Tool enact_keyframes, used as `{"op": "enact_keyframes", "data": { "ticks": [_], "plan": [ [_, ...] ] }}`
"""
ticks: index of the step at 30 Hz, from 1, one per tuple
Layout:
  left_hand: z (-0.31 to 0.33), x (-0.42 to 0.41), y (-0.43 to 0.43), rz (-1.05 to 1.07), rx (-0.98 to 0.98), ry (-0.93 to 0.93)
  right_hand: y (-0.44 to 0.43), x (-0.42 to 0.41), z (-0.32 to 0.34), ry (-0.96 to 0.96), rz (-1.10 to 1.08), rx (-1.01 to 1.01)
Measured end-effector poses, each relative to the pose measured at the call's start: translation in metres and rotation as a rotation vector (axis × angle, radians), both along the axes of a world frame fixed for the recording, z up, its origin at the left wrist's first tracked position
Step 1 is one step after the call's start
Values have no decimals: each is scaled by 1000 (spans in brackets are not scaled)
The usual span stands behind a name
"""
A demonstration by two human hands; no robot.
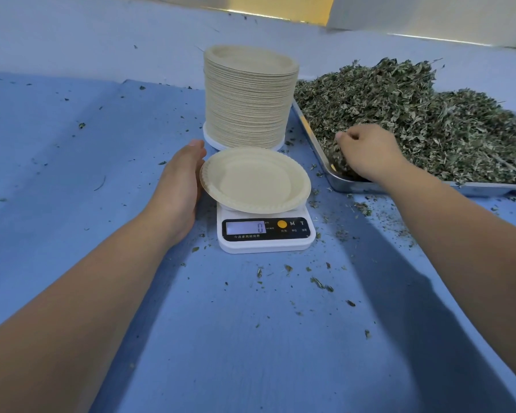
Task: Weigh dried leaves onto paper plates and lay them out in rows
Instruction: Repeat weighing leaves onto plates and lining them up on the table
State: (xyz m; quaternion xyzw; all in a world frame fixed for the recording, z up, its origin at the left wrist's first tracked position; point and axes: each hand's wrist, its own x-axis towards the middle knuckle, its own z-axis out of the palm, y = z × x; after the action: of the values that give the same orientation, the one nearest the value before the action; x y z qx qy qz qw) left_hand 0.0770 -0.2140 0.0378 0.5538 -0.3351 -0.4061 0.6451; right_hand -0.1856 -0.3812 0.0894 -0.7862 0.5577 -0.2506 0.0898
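left hand (181, 186): released; fingers straight and together, lying on edge along the left rim of the plate on the scale; whether it actually touches the rim cannot be told; forearm reaches in from the lower left
right hand (367, 153): knuckles up, sunk into the leaves at the near left corner of the tray; fingers bend down into the pile and their tips are hidden; whether they have closed on a clump cannot be told
paper plate (255, 180): one beige plate, bare inside, sitting on top of the scale; tilted slightly and overhanging the scale on its left and right sides
scale (265, 234): small white kitchen scale at the middle of the table; lit display reads 0; orange button beside the display
plate stack (249, 99): tall column of beige plates just behind the scale, standing on a white round base
dried leaves (414, 114): big green-grey heap filling the tray, to the right of the stack
metal tray (355, 186): steel, its near rim and left corner showing beneath the heap
blue cover (72, 174): spread over the table under everything
leaf crumbs (319, 283): scattered on the cover, thickest in front of the scale and near the tray
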Motion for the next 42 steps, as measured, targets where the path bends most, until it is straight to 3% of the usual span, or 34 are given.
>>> {"op": "enact_keyframes", "data": {
  "ticks": [5,9,14,18,20,24,29,31,34,36,40,42],
  "plan": [
    [-6,6,-5,-1,-18,-30,-2,-1,-9,55,-17,-36],
    [-7,5,-6,-73,-35,-101,0,0,-5,-58,-49,-159],
    [-11,7,-9,-48,-71,-45,1,8,21,-216,-34,-142],
    [-10,7,-7,-42,-41,-79,15,31,50,-448,65,-145],
    [-8,5,-5,-27,-34,-87,31,49,57,-465,139,-147],
    [-6,4,-2,-11,-13,-95,74,85,44,-332,328,-146],
    [-4,3,2,-23,-18,-124,102,107,18,146,548,-58],
    [-3,2,1,-8,-30,-113,99,104,20,134,568,-15],
    [-1,1,2,4,-18,-116,80,89,31,-57,489,-104],
    [-1,1,2,-7,-14,-123,58,72,36,-50,404,-129],
    [-1,1,1,-12,-15,-137,24,43,25,406,354,-13],
    [-1,1,0,-10,-15,-139,18,41,19,527,383,56]
  ]
}}
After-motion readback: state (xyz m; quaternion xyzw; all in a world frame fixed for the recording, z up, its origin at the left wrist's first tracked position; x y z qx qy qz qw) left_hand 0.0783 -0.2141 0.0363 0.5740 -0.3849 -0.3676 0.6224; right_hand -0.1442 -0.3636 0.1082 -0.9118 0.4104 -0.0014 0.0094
